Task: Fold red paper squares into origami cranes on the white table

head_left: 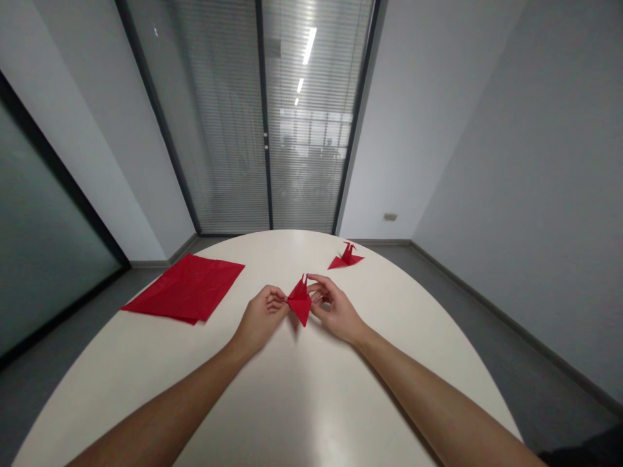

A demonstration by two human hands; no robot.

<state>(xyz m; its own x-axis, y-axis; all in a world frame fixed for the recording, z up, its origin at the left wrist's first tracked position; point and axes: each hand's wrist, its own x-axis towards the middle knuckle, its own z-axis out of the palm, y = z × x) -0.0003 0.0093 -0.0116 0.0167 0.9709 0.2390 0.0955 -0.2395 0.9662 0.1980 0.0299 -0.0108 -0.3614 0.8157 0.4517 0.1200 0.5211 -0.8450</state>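
A partly folded red origami crane (300, 301) is held just above the table, with two narrow points upward and a broad point downward. My left hand (265, 316) pinches its left side between thumb and fingers. On the other side, my right hand (335, 309) grips the right edge with its thumb, while the index finger touches the tip of an upright point. Beyond my right hand stands a second red paper crane (347, 257) with its wings spread. Several flat red paper sheets (187, 290) lie stacked at the left.
The round white table (272, 402) has its curved far edge close to a glass partition (233, 162) with blinds. A grey wall (545, 194) rises at the right. At the lower right corner, a dark object (588, 451) shows only in part.
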